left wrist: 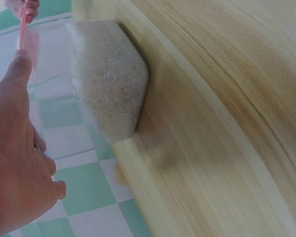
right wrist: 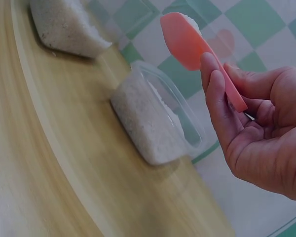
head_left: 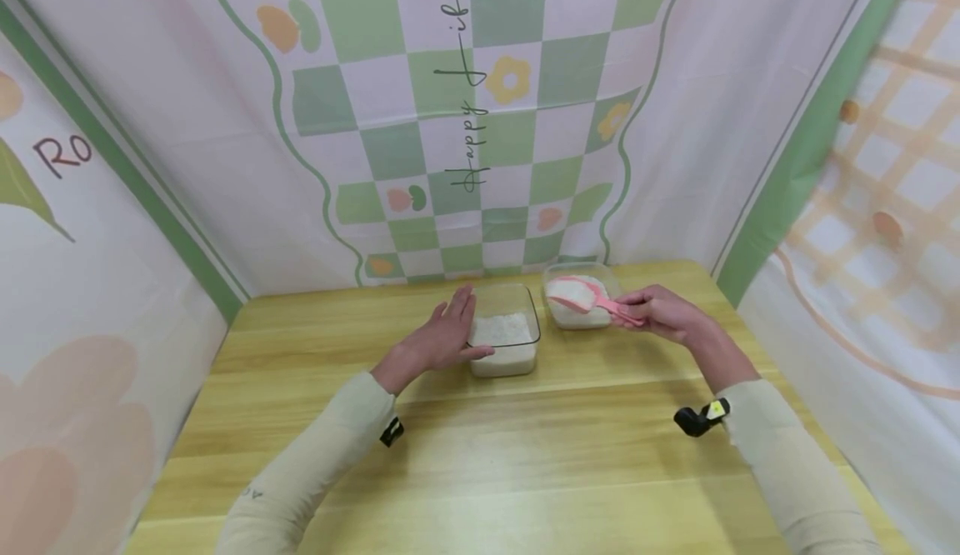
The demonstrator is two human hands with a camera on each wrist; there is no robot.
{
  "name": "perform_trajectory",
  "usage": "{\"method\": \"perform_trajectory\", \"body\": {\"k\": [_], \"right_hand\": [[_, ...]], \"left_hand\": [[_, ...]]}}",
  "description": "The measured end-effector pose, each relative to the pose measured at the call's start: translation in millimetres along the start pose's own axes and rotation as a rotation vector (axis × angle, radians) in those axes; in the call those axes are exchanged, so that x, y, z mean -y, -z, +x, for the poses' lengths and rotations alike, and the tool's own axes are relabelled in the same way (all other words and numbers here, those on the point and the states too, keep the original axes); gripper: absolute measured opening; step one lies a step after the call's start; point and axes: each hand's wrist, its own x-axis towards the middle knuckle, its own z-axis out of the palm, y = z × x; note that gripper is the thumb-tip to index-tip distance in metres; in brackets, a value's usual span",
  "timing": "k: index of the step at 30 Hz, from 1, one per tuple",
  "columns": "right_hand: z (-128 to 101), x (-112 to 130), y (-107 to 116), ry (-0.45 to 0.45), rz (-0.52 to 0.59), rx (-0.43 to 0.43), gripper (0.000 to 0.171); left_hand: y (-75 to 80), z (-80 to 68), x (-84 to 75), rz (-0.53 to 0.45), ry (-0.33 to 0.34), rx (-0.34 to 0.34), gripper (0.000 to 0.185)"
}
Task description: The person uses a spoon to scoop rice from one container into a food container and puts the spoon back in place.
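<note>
My right hand (head_left: pixel 663 312) pinches the handle of a pink scoop (head_left: pixel 573 292) heaped with white rice. The scoop is above a smaller clear plastic container (right wrist: pixel 148 118) holding rice. In the right wrist view, thumb and fingers close on the scoop's handle (right wrist: pixel 232 89). My left hand (head_left: pixel 444 334) rests at the left side of a larger clear container (head_left: pixel 517 361) with a dark rim, its fingers straight along that side and its thumb over the front rim. Rice (left wrist: pixel 108 74) fills the lower part of this container.
Both containers stand side by side near the back of a wooden table (head_left: pixel 480 463). Behind it hangs a green-and-white checked curtain (head_left: pixel 480 147). More printed cloth (head_left: pixel 885 230) hangs along the right side. A black wrist camera (head_left: pixel 697 420) sits at the right sleeve.
</note>
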Motion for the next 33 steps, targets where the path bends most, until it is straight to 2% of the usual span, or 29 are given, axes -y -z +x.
{"method": "perform_trajectory", "body": {"k": [4, 13, 26, 33], "right_hand": [[-4, -3, 7, -0.009, -0.006, -0.021, 0.04], [-9, -3, 22, -0.021, -0.106, -0.077, 0.054], [-11, 1, 33, -0.035, -0.142, -0.119, 0.052], [-12, 5, 38, -0.068, -0.209, -0.143, 0.05]], "left_hand": [[0.4, -0.4, 0.0, -0.011, 0.004, 0.01, 0.102], [0.1, -0.1, 0.2, -0.004, -0.001, 0.003, 0.102], [0.0, -0.7, 0.1, 0.0, -0.003, -0.003, 0.102], [1.6, -1.1, -0.4, 0.005, -0.013, -0.013, 0.101]]}}
